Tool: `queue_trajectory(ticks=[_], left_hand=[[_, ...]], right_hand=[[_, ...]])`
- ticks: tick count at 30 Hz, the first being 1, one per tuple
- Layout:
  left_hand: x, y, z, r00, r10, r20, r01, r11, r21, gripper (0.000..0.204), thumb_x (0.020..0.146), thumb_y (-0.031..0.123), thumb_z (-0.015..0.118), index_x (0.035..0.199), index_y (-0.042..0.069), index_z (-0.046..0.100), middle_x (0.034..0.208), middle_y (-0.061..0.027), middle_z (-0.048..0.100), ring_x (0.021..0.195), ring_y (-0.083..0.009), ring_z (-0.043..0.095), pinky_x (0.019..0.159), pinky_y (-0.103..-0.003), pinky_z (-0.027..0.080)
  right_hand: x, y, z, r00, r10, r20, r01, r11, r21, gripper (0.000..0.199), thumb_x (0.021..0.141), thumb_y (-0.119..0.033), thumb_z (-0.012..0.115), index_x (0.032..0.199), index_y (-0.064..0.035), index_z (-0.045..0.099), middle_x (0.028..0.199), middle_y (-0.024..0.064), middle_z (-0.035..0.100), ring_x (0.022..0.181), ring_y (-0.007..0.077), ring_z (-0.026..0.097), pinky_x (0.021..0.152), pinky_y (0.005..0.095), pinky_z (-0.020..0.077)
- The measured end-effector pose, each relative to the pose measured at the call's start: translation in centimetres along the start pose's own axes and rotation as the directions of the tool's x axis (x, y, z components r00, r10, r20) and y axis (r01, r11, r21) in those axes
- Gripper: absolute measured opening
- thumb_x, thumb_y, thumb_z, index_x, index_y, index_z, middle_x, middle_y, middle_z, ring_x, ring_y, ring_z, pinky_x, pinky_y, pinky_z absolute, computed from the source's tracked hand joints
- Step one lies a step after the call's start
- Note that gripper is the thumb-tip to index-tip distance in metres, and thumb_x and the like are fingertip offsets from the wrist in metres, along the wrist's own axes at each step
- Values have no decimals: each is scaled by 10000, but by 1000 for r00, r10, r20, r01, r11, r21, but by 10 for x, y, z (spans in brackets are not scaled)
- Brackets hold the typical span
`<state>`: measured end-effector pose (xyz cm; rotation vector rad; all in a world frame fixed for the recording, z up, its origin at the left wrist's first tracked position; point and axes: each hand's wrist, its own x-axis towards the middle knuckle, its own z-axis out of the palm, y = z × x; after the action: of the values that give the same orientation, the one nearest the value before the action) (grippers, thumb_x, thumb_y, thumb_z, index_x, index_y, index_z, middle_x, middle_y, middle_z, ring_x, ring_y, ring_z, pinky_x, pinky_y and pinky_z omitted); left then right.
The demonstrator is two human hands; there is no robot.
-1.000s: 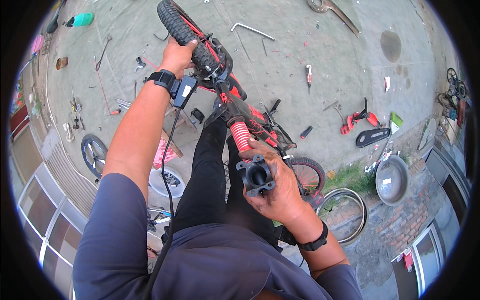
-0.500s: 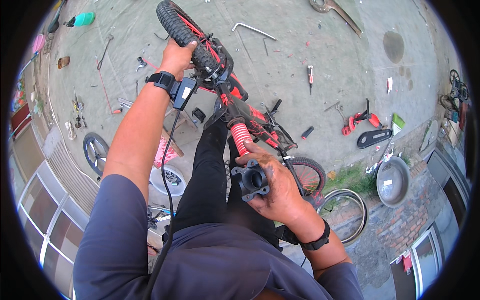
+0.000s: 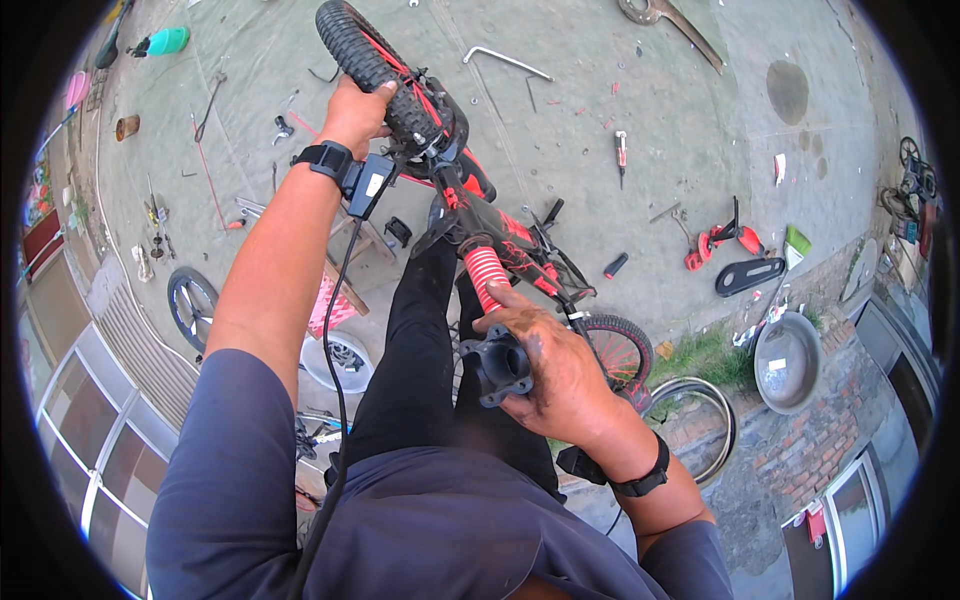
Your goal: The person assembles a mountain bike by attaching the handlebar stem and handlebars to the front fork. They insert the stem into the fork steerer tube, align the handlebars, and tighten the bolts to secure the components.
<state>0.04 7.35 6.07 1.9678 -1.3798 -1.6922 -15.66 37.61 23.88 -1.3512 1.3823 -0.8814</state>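
A black and red bicycle (image 3: 497, 222) stretches away in front of me, its knobby front wheel (image 3: 352, 48) at the far end. My left hand (image 3: 356, 115) is closed round that tyre's side. In my right hand (image 3: 568, 375) is a black flanged tube (image 3: 497, 367), a hollow piece with several bolt lugs round its mouth. It lies at the near end of a red-and-white ringed sleeve (image 3: 486, 268) coming off the frame; whether the two are joined is hidden by my fingers. The spoked rear wheel (image 3: 618, 350) sits to the right, beyond my right hand.
Scattered on the ground are a bent steel bar (image 3: 508, 62), a screwdriver (image 3: 621, 155), a large wrench (image 3: 680, 28) and a black chain guard (image 3: 750, 278). A grey basin (image 3: 787, 362) and loose tyres (image 3: 715, 420) lie right. A white basin (image 3: 345, 372) of parts stands by my left leg.
My right hand has turned a little, tilting the black flanged tube so its mouth faces slightly differently. My left hand and the front wheel have hardly moved.
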Motion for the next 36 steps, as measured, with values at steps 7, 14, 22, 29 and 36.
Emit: queue_trajectory(ticks=[7, 14, 22, 29, 36], left_hand=[[-3, 4, 0, 1000, 3, 3, -3, 1000, 15, 430, 996, 187, 671, 1348, 33, 477, 1252, -136, 658, 1065, -278, 702, 837, -493, 617], [0, 1, -1, 1000, 0, 5, 0, 1000, 13, 423, 996, 190, 671, 1349, 55, 480, 1247, -132, 659, 1060, -273, 703, 825, -491, 620], [-5, -3, 1, 999, 33, -20, -33, 999, -28, 453, 1001, 173, 660, 1384, 52, 451, 1242, -146, 655, 1045, -275, 715, 830, -495, 626], [-5, -13, 1, 999, 21, -32, -24, 993, -116, 457, 1013, 143, 636, 1408, 40, 431, 1231, -145, 665, 1035, -274, 729, 828, -478, 634], [1, -17, -1, 999, 1, -43, -4, 998, -66, 499, 1013, 164, 648, 1428, 31, 404, 1246, -157, 656, 1056, -291, 719, 839, -482, 633]], right_hand=[[0, -6, -4, 995, 101, 24, -103, 993, 54, 636, 637, 22, 811, 1212, -23, 544, 1240, 171, 623, 1371, 446, 514, 1084, 478, 474], [1, -4, -3, 997, 73, 6, -73, 995, 61, 653, 621, 24, 818, 1209, -20, 537, 1230, 170, 625, 1351, 465, 526, 1071, 486, 484], [-3, 0, -3, 999, 25, -28, -25, 1000, 1, 1020, 623, 45, 814, 1463, -217, 298, 1256, 146, 650, 1334, 456, 556, 1039, 501, 517], [-2, 2, 0, 1000, -4, -26, 5, 1000, 14, 1145, 587, 64, 791, 1547, -239, 246, 1281, 138, 654, 1342, 466, 549, 1044, 523, 517], [5, -9, -9, 991, 124, 46, -125, 992, 21, 604, 670, 2, 815, 1206, -44, 540, 1238, 144, 629, 1338, 435, 545, 1061, 469, 499]])
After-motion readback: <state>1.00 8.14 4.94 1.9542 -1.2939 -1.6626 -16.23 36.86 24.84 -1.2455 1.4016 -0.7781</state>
